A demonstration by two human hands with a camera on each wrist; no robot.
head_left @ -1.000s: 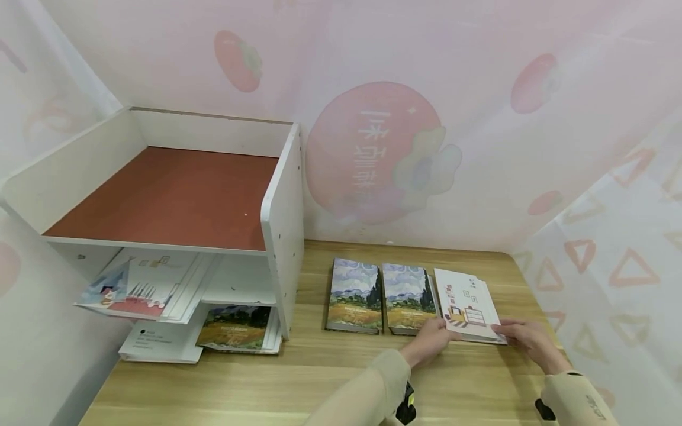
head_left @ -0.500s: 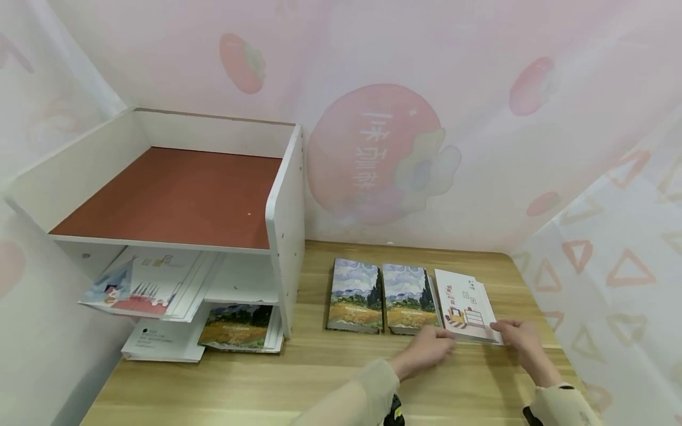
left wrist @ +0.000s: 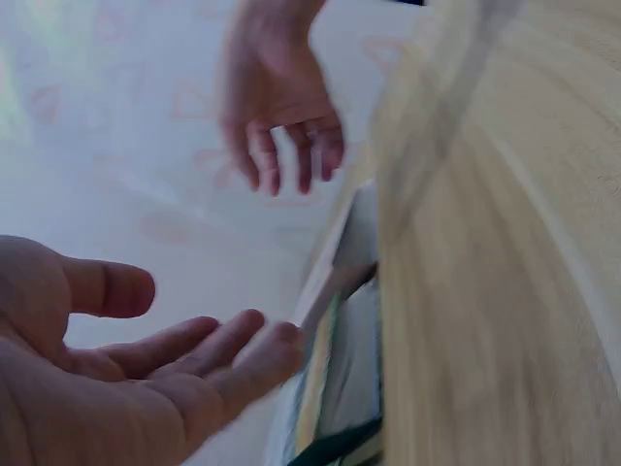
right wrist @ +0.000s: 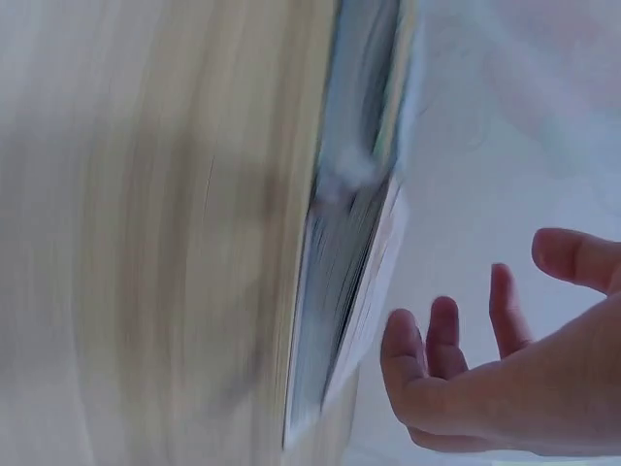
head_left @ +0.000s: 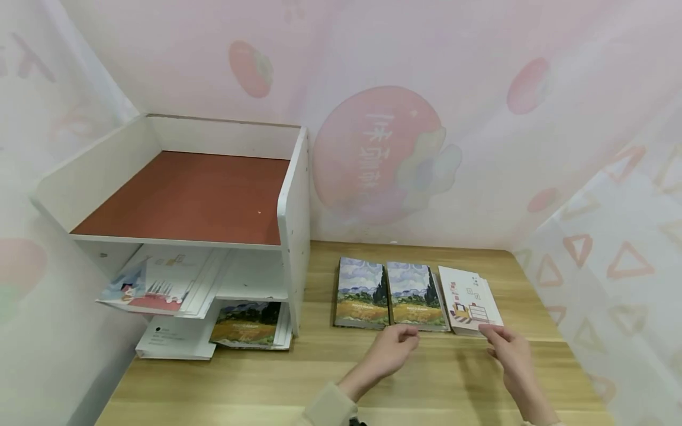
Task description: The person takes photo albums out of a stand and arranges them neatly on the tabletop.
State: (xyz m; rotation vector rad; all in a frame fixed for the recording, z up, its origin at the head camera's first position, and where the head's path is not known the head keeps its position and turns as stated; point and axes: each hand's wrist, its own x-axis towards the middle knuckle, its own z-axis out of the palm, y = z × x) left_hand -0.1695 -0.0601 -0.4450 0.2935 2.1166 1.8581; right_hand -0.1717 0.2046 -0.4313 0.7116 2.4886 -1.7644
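In the head view a stack of white illustrated books [head_left: 473, 299] lies at the right of the row on the wooden table. My right hand [head_left: 508, 352] is over its near right corner; the right wrist view shows the fingers [right wrist: 441, 335] spread and apart from the stack's edge. My left hand [head_left: 388, 354] is in front of the middle landscape-cover book [head_left: 415, 296], holding nothing, fingers [left wrist: 223, 349] loosely bent in the left wrist view. Another landscape-cover book [head_left: 362, 293] lies to its left.
A white shelf unit [head_left: 295, 236] with a red-brown top board [head_left: 197, 198] stands at the left. White picture books [head_left: 165, 284] lie on its middle level. Below are a white book [head_left: 176, 338] and a landscape-cover book [head_left: 247, 322]. A printed curtain [head_left: 405, 47] hangs behind.
My left hand has let go of the white book stack and moved left. My right hand has drawn slightly back from its right side. The head view has shifted a little.
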